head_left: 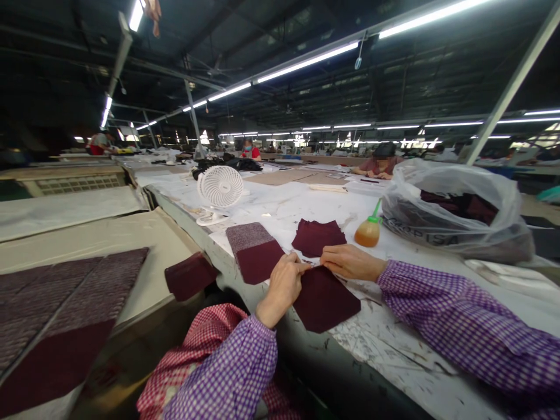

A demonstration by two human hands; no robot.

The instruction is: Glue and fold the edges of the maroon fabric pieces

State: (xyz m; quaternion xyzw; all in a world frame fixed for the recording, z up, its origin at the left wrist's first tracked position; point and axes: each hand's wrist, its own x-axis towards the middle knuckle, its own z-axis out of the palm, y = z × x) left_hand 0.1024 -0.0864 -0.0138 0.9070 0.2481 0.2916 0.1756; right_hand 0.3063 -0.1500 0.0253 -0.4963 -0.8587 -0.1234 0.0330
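A dark maroon fabric piece point(326, 300) lies near the front edge of the table. My left hand point(285, 283) pinches its upper left edge, with the thumb and index finger pressed together. Close by on the right, my right hand point(347, 261) is closed on the same top edge. Just behind them rests a stack of maroon fabric pieces point(318, 236) with uneven edges. To the left lies a two-part panel point(258, 259), speckled grey at the far end and maroon at the near end. The fingertips hide part of the held edge.
A small white fan point(221, 186) stands at the back left of the white-covered table point(280, 204). An oil bottle point(367, 232) with a green spout stands before a clear plastic bag point(455, 216) of dark fabric. Striped panels point(74, 303) lie at left. A co-worker point(380, 162) sits across.
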